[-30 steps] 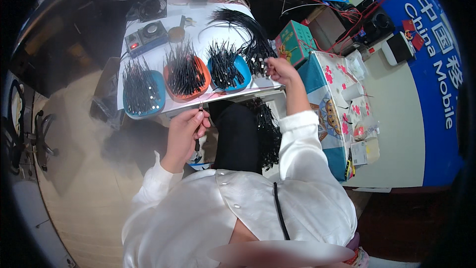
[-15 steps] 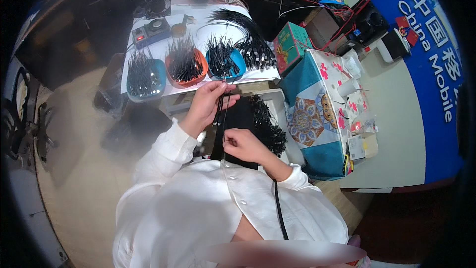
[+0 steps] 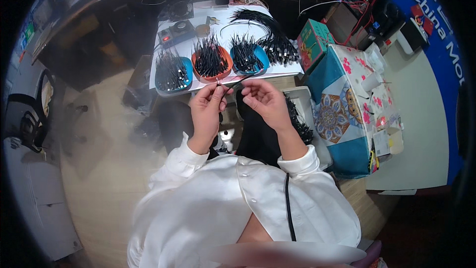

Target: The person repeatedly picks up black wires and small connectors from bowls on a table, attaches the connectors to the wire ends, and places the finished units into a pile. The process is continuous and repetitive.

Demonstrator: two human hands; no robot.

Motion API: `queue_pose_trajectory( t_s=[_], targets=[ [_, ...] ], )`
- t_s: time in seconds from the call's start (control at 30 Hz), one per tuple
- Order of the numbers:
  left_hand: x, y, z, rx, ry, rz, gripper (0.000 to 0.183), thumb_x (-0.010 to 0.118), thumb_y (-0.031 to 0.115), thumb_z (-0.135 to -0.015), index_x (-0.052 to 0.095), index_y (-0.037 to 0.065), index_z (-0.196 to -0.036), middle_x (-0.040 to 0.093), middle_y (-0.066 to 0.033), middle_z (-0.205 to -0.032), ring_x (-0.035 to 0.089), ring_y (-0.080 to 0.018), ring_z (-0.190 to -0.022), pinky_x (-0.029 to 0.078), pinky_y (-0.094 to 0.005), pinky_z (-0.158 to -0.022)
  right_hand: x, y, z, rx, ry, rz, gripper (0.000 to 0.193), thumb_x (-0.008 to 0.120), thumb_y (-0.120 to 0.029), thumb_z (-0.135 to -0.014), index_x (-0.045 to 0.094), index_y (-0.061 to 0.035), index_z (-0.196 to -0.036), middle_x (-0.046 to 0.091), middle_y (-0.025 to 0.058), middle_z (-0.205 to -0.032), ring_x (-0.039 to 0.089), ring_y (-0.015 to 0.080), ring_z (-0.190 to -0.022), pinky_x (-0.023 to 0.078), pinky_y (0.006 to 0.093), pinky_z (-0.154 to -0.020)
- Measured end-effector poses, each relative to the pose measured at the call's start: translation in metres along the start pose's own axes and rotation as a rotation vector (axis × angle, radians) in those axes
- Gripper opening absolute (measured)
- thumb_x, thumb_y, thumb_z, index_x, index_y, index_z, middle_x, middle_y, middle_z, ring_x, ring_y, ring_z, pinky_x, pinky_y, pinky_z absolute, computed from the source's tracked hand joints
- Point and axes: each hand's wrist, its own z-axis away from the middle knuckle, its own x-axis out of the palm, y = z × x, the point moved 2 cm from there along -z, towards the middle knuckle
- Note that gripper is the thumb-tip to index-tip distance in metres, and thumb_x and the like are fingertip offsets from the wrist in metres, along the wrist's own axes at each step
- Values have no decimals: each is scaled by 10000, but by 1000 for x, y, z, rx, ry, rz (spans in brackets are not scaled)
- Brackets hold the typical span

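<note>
My left hand (image 3: 206, 111) pinches a thin black cable (image 3: 232, 85) between thumb and fingers, just in front of the table. From there the cable slants up to the right, close to my right fingertips. My right hand (image 3: 270, 106) is level with the left, its fingers loosely bent and its thumb apart from them; I see nothing gripped in it. Beyond my hands stand a blue bowl (image 3: 187, 64), an orange bowl (image 3: 228, 59) and another blue bowl (image 3: 264, 55), each full of short black cables with metal ends.
A bundle of longer black cables (image 3: 280, 44) lies on the white table (image 3: 292, 71) at the right. Behind the bowls is a grey device with a red light (image 3: 168, 37). Below, a pale bin (image 3: 322, 151) holds more black cables. A cloth-covered stand (image 3: 342, 141) is to the right.
My right hand has risen from below the left to beside it, and its pinch has loosened. The cable, which hung downward, now slants up to the right. The whole view has shifted.
</note>
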Motion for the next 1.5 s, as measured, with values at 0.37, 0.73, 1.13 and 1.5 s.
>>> queue_pose_trajectory(
  t_s=[0.37,0.73,1.13,1.5],
  targets=[
    [4,21,8,133,-29,-159,204,565,89,-960,628,-50,-1095,689,-126,-1009,644,-117,-801,520,-226,-679,40,-49,-15,-156,153,231,98,678,-57,-871,636,31,-880,617,11,-821,561,44,-695,458,195,-625],
    [27,45,1,210,-86,-205,199,579,47,-938,643,-83,-1075,679,-186,-1056,656,-217,-968,517,-322,-887,51,-45,-12,-312,193,505,137,710,-78,-800,601,1,-826,600,81,-755,581,196,-611,460,299,-559],
    [19,35,1,4,-102,-27,150,583,48,-933,656,-55,-1013,682,-173,-1040,666,-206,-909,545,-312,-808,29,-52,-9,-90,40,478,141,720,-99,-805,684,1,-896,644,80,-753,584,140,-614,463,258,-579],
    [22,35,12,79,-116,-133,176,638,74,-908,675,-45,-1031,707,-97,-907,679,-139,-761,515,-225,-642,33,-77,-15,-218,65,543,107,717,-73,-810,672,0,-875,610,42,-765,565,84,-628,453,230,-565]
  ],
)
